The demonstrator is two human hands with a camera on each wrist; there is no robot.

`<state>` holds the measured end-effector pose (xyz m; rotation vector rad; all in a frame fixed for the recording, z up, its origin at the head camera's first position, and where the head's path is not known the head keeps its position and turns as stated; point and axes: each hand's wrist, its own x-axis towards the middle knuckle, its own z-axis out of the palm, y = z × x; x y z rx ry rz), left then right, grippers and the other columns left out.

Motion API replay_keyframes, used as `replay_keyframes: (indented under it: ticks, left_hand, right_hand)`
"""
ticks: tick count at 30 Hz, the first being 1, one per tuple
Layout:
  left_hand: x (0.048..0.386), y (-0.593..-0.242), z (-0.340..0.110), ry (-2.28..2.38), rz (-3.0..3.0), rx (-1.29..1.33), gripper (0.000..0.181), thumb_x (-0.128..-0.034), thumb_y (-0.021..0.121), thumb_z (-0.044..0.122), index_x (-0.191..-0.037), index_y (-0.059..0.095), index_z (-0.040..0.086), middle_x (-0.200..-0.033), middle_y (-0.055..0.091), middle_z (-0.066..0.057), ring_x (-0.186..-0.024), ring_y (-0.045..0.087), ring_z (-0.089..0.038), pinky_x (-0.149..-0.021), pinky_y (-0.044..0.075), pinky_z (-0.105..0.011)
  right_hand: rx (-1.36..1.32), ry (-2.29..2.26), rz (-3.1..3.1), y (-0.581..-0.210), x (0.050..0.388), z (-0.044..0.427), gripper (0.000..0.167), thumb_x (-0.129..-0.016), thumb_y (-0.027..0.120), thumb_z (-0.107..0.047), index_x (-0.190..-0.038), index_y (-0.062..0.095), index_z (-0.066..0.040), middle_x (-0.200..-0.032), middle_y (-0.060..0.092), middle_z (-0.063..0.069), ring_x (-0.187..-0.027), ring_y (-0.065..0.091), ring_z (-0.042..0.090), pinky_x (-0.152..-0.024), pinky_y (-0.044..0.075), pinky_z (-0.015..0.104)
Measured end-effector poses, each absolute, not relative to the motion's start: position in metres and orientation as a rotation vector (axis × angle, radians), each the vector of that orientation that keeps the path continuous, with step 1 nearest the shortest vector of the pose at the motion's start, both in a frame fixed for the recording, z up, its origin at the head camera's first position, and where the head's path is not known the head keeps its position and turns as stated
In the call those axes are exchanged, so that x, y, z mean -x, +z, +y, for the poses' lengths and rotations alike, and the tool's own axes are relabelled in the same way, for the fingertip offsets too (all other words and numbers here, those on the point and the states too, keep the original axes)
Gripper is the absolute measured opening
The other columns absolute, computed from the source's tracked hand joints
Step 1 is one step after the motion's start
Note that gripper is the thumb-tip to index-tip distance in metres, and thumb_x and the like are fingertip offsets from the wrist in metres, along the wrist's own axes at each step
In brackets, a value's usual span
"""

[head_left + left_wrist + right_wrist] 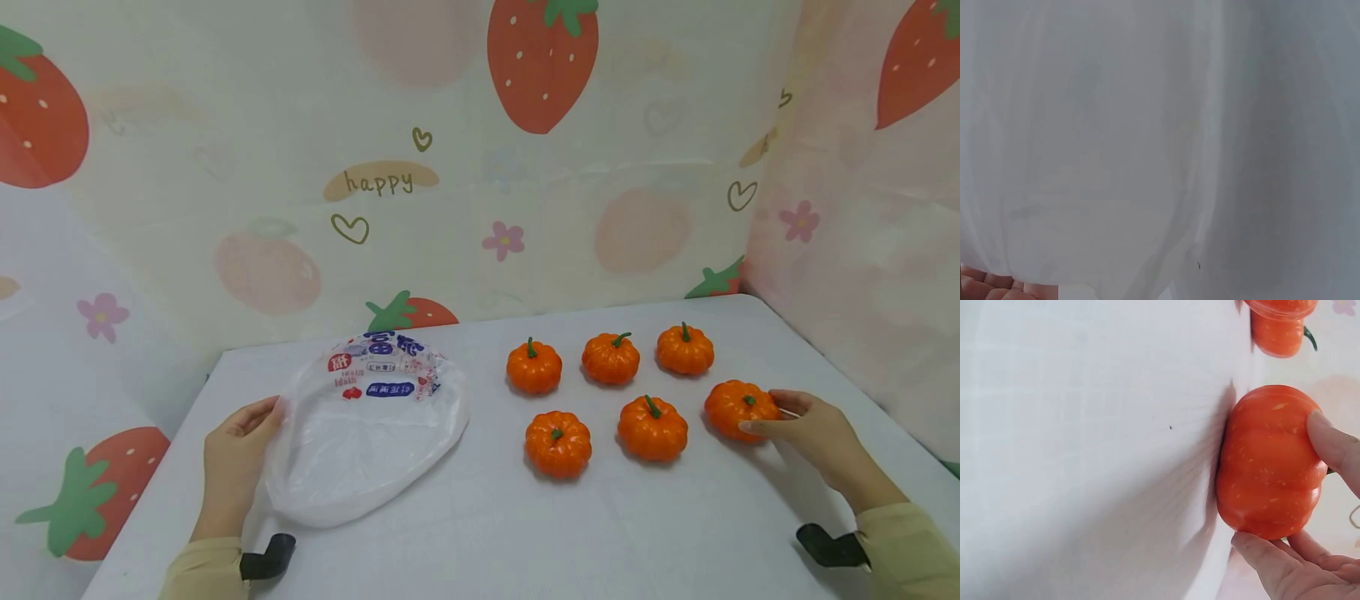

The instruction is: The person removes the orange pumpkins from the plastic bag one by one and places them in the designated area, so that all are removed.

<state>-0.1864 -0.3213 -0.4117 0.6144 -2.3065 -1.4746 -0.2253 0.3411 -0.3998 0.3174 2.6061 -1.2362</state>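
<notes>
At the left edge of a thin, see-through plastic bag (360,450), my left hand (238,454) pinches the film between thumb and curled fingers. Blue and red print covers the bag's far part, and its rim spreads round toward the near side. In the left wrist view the whitish bag (1097,137) fills most of the picture, with fingers (997,290) at the bottom corner. On the right, my right hand (813,433) grips a small orange pumpkin (738,408), thumb on top and fingers round its side. The right wrist view shows this pumpkin (1272,462) at the tabletop.
Several more orange pumpkins with green stems, among them a near-left one (557,450) and a far-right one (685,350), stand in two rows right of the bag. A white cloth covers the table (480,550). Printed curtains (450,267) rise behind and at both sides.
</notes>
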Motion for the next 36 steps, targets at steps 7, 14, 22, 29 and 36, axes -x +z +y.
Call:
replay_keyframes:
  ticks: [7,14,22,29,36]
  left_hand:
    - [0.187,-0.412,-0.320,-1.485,-2.318,-0.638,0.050,-0.0939,0.064,0.047,-0.131,0.065,0.013,-0.094,0.065,0.030,-0.101,0.053,0.006,-0.077,0.043,-0.001]
    - [0.186,-0.411,-0.324,-1.456,-2.354,-0.664,0.052,-0.0943,0.061,0.050,-0.133,0.064,0.016,-0.100,0.067,0.027,-0.112,0.052,0.002,-0.085,0.043,-0.008]
    - [0.177,-0.389,-0.333,-1.441,-2.424,-0.536,0.056,-0.0954,0.061,0.048,-0.138,0.059,0.012,-0.100,0.065,0.033,-0.095,0.057,0.017,-0.087,0.047,-0.006]
    - [0.181,-0.334,-0.340,-1.806,-2.090,-0.069,0.027,-0.0915,0.072,0.016,-0.118,0.070,0.010,-0.094,0.075,0.019,-0.087,0.070,0.007,-0.080,0.052,-0.004]
    - [0.213,-0.294,-0.323,-1.366,-2.416,-0.063,0.046,-0.0942,0.068,0.035,-0.132,0.064,0.009,-0.098,0.068,0.032,-0.089,0.061,0.019,-0.081,0.046,0.000]
  right_hand:
    - [-0.299,-1.222,2.602,-0.401,0.226,0.345,0.103,-0.091,0.068,-0.045,-0.153,0.008,0.011,-0.159,0.006,0.036,-0.143,0.013,0.057,-0.113,0.024,0.071]
    - [-0.242,-1.195,2.620,-0.401,0.228,0.341,0.102,-0.092,0.067,-0.045,-0.153,0.009,0.012,-0.158,0.009,0.038,-0.143,0.015,0.058,-0.112,0.026,0.072]
    - [-0.106,-1.102,2.752,-0.368,0.234,0.324,0.099,-0.096,0.055,-0.055,-0.154,0.006,0.009,-0.157,0.015,0.038,-0.142,0.019,0.058,-0.107,0.031,0.074]
    - [-0.012,-1.284,2.843,-0.317,0.257,0.287,0.087,-0.098,0.044,-0.061,-0.159,0.014,-0.005,-0.161,0.021,0.027,-0.143,0.024,0.054,-0.109,0.028,0.075]
    - [0.105,-1.319,2.919,-0.289,0.294,0.242,0.083,-0.099,0.040,-0.063,-0.159,0.019,-0.009,-0.163,0.021,0.024,-0.148,0.021,0.049,-0.117,0.022,0.068]
